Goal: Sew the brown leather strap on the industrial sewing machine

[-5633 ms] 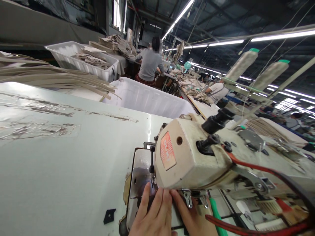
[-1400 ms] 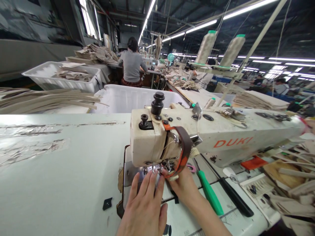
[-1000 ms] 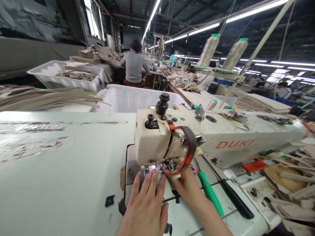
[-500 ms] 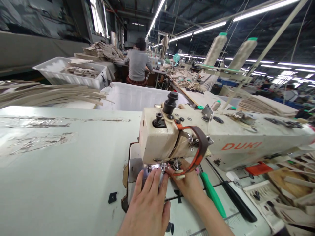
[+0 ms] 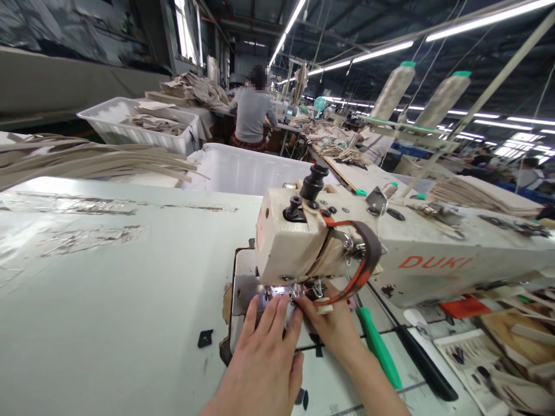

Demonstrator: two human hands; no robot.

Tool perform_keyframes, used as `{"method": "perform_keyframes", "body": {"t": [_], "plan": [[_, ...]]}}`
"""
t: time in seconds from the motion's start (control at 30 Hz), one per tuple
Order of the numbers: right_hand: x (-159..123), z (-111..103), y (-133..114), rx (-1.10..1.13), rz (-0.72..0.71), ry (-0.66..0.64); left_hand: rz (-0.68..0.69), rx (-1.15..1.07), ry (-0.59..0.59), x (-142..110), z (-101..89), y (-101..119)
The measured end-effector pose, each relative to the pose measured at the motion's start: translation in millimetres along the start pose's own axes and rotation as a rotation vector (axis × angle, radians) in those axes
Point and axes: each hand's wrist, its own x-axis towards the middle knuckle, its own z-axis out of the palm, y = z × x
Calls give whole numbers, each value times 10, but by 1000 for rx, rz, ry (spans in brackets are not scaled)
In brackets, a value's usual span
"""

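A cream sewing machine (image 5: 286, 237) with orange lettering stands in front of me, its lamp lighting the needle area. My left hand (image 5: 264, 352) lies flat, fingers stretched out, with the tips at the metal plate (image 5: 245, 289) beside the presser foot. Close to the needle, on the right, is my right hand (image 5: 332, 323). Its fingertips reach under the machine head and are partly hidden, so whether they pinch something cannot be made out. A brown and orange strap (image 5: 368, 260) loops from the head above that hand.
Right of my forearm lie a green-handled tool (image 5: 381, 349) and a black-handled tool (image 5: 427, 364). Small black scraps (image 5: 205, 338) dot the table. Behind stand a white bin (image 5: 255, 170) and fabric strips (image 5: 95, 159). Farther back, a person (image 5: 254, 112) sits facing away. Thread cones (image 5: 394, 89) rise at right.
The whole view has shifted slightly, so the machine and table appear farther right. Both hands stay by the needle area, with hardly any movement against the machine.
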Motion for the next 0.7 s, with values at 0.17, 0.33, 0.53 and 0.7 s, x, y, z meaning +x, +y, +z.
{"method": "perform_keyframes", "body": {"t": [0.17, 0.33, 0.53, 0.7], "plan": [[-17, -50, -4, 33, -40, -65, -20, -77, -94, -22, 5, -13], [-44, -46, -34, -23, -67, -43, -34, -110, -137, -36, 0, 9], [-14, 76, -81, -102, -92, -22, -34, -52, -70, -46, -4, 27], [-237, -236, -219, -262, -140, 94, 23, 48, 144, -26, 50, -3]]}}
